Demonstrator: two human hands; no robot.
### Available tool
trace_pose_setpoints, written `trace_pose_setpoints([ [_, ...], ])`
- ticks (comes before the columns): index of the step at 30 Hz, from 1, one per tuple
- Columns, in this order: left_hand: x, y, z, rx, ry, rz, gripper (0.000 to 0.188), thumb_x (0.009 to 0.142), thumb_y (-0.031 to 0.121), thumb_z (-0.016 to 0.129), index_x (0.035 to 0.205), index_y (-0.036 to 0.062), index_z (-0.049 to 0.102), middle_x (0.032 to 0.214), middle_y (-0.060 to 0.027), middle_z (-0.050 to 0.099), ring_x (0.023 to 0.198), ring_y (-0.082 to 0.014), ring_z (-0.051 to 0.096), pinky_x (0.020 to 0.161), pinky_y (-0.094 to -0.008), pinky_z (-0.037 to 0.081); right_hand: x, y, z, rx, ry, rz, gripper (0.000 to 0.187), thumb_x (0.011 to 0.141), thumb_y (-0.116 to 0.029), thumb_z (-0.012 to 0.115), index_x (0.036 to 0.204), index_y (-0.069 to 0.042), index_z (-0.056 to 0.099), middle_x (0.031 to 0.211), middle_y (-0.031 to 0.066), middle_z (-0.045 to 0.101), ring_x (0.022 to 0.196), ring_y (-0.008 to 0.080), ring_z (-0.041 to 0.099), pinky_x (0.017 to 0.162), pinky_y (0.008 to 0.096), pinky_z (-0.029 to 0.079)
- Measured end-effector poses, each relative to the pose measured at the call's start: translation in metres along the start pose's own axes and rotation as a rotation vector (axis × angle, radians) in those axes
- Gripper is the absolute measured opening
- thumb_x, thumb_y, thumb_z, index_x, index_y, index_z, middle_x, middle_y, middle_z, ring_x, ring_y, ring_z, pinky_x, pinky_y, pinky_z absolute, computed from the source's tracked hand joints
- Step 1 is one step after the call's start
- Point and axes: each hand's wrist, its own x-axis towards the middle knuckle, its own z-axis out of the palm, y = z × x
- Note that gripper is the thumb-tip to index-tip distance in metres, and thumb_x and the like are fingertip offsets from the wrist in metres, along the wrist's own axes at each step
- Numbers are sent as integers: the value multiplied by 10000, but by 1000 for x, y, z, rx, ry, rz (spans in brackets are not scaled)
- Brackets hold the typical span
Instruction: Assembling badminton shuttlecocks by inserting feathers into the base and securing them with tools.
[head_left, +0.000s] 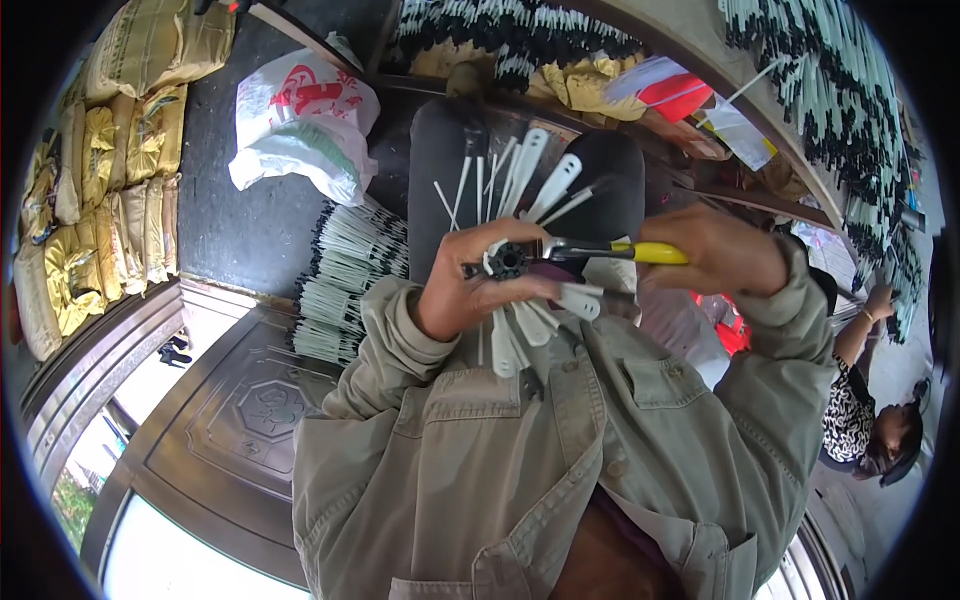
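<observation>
My left hand (450, 285) is closed around a round black slotted hub (508, 262), held in front of my chest. White flat slats (527, 165) and thin rods fan out from the hub on all sides; some end in black tips. My right hand (712, 250) grips the yellow handle of a pair of pliers (652, 253). The pliers' metal head reaches left to the hub's edge, by my left fingers. Whether the jaws are closed on a part there, I cannot tell. Beneath the slats are my dark-clothed knees (440, 150).
Bundled white rods with black ends (345, 285) lie left of my legs. More rod stacks (840, 120) fill the far right. A white plastic bag (305, 125), yellow-wrapped bundles (100, 150) and a brown panelled door (260, 410) are leftward. Another person (870, 425) works at right.
</observation>
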Motion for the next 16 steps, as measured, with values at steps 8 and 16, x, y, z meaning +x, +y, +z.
trace_pose_setpoints([
  [8,0,-4,-8,-50,-174,-37,431,606,72,795,968,-22,580,824,-77,603,753,-107,555,684,-244,437,14,-22,-40,1,-209,83,256,820,-227,600,925,-36,467,658,173,541,599,374,529,504,409,385],
  [16,-4,-16,-13,-125,-87,-32,454,644,65,772,1041,9,559,838,-64,615,743,-102,579,670,-219,442,26,-21,-20,-9,-116,204,229,848,-258,564,928,-71,458,612,187,512,606,391,534,516,437,391],
])
